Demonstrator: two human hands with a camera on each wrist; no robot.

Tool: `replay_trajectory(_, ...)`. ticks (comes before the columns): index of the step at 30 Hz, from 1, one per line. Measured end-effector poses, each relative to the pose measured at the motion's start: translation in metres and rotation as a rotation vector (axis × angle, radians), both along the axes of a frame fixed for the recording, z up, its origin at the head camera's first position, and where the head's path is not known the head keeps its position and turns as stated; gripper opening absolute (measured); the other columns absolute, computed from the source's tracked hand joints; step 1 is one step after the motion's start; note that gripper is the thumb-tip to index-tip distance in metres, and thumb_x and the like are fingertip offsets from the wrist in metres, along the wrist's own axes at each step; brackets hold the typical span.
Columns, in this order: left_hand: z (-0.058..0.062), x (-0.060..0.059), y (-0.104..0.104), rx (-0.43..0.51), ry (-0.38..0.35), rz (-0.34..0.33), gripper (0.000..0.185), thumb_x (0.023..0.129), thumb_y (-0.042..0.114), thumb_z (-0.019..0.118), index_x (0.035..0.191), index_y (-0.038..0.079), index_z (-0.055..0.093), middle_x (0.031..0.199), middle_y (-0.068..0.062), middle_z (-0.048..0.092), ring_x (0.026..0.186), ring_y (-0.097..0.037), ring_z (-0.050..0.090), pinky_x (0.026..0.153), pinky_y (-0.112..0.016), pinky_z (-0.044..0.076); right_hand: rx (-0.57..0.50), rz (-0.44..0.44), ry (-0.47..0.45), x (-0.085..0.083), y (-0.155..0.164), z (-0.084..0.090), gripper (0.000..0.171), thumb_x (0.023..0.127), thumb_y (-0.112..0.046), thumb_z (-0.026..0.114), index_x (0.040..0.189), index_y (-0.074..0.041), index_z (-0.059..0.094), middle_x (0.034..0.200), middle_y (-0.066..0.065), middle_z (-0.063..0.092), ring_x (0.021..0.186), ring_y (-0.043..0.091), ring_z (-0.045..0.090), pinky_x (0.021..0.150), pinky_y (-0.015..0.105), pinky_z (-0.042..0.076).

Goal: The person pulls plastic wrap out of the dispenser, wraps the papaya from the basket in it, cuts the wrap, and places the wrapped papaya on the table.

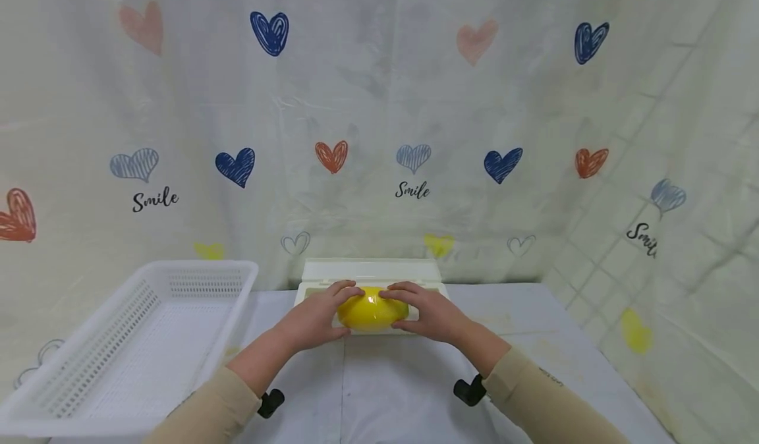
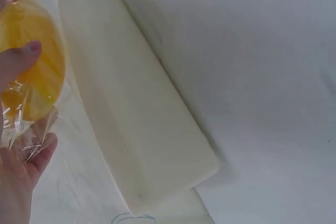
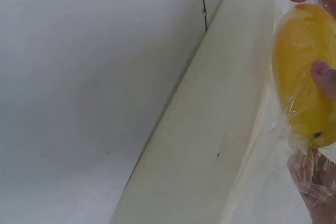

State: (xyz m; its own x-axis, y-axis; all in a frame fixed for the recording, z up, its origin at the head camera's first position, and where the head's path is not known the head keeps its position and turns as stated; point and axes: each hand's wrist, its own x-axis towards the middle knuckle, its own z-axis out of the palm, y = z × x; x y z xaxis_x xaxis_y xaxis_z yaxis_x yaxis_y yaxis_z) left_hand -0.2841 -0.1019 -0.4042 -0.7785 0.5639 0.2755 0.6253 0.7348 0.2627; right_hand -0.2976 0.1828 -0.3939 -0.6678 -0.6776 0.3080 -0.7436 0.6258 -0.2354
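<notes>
A glossy yellow mango [image 1: 372, 310], greenish at its right end, is held between my two hands. My left hand [image 1: 314, 315] grips its left end, thumb at the near side and fingers over the top. On the right end, my right hand [image 1: 437, 313] grips it the same way. Clear plastic wrap [image 3: 294, 114] covers the mango and hangs in loose crinkles over the fingers in both wrist views. Just behind and below lies a long white box [image 1: 370, 271] with its lid raised; the mango and hands hide much of its front.
A white plastic basket [image 1: 237, 299] with slotted walls stands at the left. The white table [image 1: 409, 385] meets a curtain [image 1: 367, 101] printed with hearts along its back and right side. A black wrist mount [image 1: 470, 390] sits under the right cuff, another [image 1: 271, 403] under the left.
</notes>
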Motion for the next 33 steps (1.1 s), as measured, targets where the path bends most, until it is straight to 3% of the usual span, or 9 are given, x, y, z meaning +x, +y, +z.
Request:
replay_trajectory(4,0.0,-0.004,0.0,-0.019,0.034,0.002,0.072,0.082,0.027,0.082,0.144,0.027,0.045,0.148,0.003,0.045,0.116,-0.023,0.06,0.096,-0.041,0.051,-0.022,-0.012,-0.05,-0.002,0.0,0.003,0.061,0.087,-0.031,0.078,0.142,-0.031,0.053,0.141,-0.002,0.053,0.123,0.021,0.057,0.097,0.038,0.051)
replay_trajectory(10,0.003,-0.012,-0.001,-0.045,0.101,0.008,0.072,0.081,0.034,0.083,0.143,0.029,0.048,0.146,0.006,0.049,0.13,-0.02,0.05,0.108,-0.054,0.038,-0.046,-0.028,-0.073,-0.007,0.002,0.007,0.062,0.086,-0.03,0.079,0.142,-0.034,0.053,0.141,-0.005,0.053,0.125,0.019,0.055,0.098,0.037,0.05)
replay_trajectory(14,0.012,-0.014,-0.001,-0.046,0.074,0.018,0.072,0.083,0.037,0.081,0.145,0.034,0.045,0.148,0.007,0.047,0.112,-0.02,0.061,0.097,-0.047,0.049,-0.067,-0.028,-0.085,-0.009,0.001,0.015,0.062,0.086,-0.028,0.079,0.142,-0.032,0.054,0.141,-0.002,0.053,0.123,0.022,0.056,0.094,0.038,0.053)
replay_trajectory(18,0.023,-0.013,-0.002,-0.056,0.047,0.036,0.072,0.084,0.038,0.079,0.146,0.037,0.043,0.149,0.007,0.045,0.101,-0.02,0.064,0.088,-0.04,0.055,-0.071,-0.036,-0.113,-0.01,0.0,0.024,0.062,0.086,-0.027,0.079,0.142,-0.031,0.053,0.142,0.0,0.053,0.122,0.023,0.056,0.093,0.038,0.054)
replay_trajectory(25,0.039,-0.017,-0.002,-0.057,0.029,0.043,0.074,0.083,0.034,0.081,0.146,0.038,0.042,0.149,0.006,0.046,0.102,-0.021,0.063,0.086,-0.035,0.056,-0.104,-0.007,-0.141,-0.015,-0.001,0.038,0.063,0.086,-0.021,0.079,0.143,-0.029,0.053,0.141,0.003,0.052,0.117,0.023,0.057,0.086,0.04,0.056)
replay_trajectory(33,0.055,-0.021,-0.003,-0.031,0.004,0.011,0.072,0.084,0.031,0.081,0.145,0.035,0.044,0.149,0.003,0.046,0.109,-0.025,0.063,0.087,-0.038,0.056,-0.108,-0.016,-0.161,-0.02,-0.002,0.051,0.061,0.087,-0.022,0.078,0.143,-0.029,0.053,0.142,0.004,0.052,0.117,0.025,0.057,0.085,0.044,0.056)
